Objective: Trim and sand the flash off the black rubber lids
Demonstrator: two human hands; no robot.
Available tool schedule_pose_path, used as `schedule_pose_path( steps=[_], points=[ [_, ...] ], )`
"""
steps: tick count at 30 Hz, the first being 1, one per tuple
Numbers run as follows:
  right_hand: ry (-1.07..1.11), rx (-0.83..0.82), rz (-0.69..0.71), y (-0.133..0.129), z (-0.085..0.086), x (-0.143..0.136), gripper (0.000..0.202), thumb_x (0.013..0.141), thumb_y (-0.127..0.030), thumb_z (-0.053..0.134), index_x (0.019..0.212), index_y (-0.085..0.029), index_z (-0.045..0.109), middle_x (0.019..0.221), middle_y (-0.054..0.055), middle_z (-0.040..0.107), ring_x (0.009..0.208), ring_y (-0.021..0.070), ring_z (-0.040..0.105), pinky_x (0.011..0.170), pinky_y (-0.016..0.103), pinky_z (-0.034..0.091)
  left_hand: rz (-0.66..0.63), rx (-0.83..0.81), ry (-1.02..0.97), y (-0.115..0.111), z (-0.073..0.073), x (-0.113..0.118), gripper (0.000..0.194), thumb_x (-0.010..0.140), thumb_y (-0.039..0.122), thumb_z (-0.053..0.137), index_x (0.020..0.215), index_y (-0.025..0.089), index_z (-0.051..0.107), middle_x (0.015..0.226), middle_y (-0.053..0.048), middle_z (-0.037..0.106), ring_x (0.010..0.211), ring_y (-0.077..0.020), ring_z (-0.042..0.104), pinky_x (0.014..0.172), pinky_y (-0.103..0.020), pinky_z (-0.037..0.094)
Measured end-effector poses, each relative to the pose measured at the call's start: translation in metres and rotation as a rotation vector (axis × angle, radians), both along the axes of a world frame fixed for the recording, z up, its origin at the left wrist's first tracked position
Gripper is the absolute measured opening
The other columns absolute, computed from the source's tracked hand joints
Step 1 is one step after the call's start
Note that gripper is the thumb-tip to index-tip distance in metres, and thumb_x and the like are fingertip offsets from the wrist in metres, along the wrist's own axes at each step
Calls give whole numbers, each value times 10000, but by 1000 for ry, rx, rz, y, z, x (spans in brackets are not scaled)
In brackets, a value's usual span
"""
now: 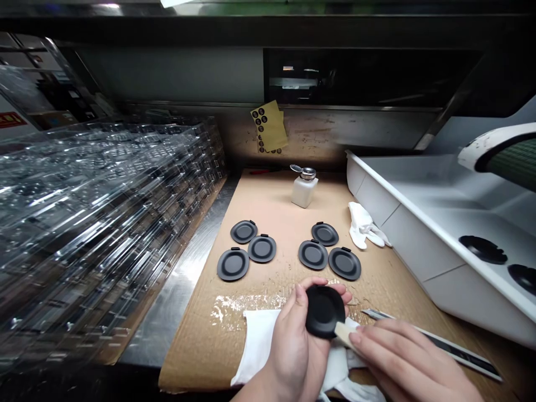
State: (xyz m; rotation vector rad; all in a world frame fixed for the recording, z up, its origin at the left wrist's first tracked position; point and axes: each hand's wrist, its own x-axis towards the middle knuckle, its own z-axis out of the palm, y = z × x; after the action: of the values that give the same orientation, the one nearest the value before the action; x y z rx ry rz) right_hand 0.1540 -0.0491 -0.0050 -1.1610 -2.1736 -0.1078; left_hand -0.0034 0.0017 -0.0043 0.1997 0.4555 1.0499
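While six black discs (313, 255) are laid flat on the cardboard (278, 204) in two groups of three, one left and one right, a seventh, the held disc (325, 312), is cupped in the left hand (295, 346) at the near side. Two dark pieces (483, 249) are seen in the tub (402, 223) at right; one bottle (304, 192) and one knife (456, 350) are counted. The held disc is gripped at its left rim by the thumb, with fingertips curled past its far and right rim. A pale piece (344, 333) is pinched in the closed fingers of the right hand (402, 352) and set at the disc's near right rim. Matte, rounded discs with a recessed centre and small tab are noted; the tub is smooth and white, the bottle squarish with a metallic top, the white glove (363, 226) soft and crumpled.
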Motion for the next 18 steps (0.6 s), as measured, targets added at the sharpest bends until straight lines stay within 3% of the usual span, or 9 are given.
schedule_pose_path(
  steps=[4, 11, 18],
  points=[
    [-59, -3, 34, 7, 5, 5, 295, 820, -210, 488, 1100, -223, 582, 927, 22, 656, 850, 135, 600, 761, 241, 494, -20, 15, -4, 0, 1, -1, 337, 863, 382, 359, 1005, 137, 542, 1005, -144, 618, 945, -221, 562, 928, -406, 325],
    [75, 65, 127, 17, 10, -35, 251, 852, -177, 422, 1013, -144, 611, 850, 62, 662, 742, 131, 571, 653, 262, 487, -42, 11, 25, -1, -1, -2, 388, 853, 403, 373, 1077, 133, 538, 990, -136, 613, 966, -226, 551, 971, -424, 300],
    [-126, -28, 128, 14, 18, -8, 241, 841, -191, 445, 1018, -152, 604, 890, 48, 650, 757, 113, 550, 667, 215, 483, -29, -11, -15, -1, -1, 2, 344, 854, 386, 381, 983, 121, 558, 978, -129, 602, 948, -216, 549, 955, -398, 310]
  ],
)
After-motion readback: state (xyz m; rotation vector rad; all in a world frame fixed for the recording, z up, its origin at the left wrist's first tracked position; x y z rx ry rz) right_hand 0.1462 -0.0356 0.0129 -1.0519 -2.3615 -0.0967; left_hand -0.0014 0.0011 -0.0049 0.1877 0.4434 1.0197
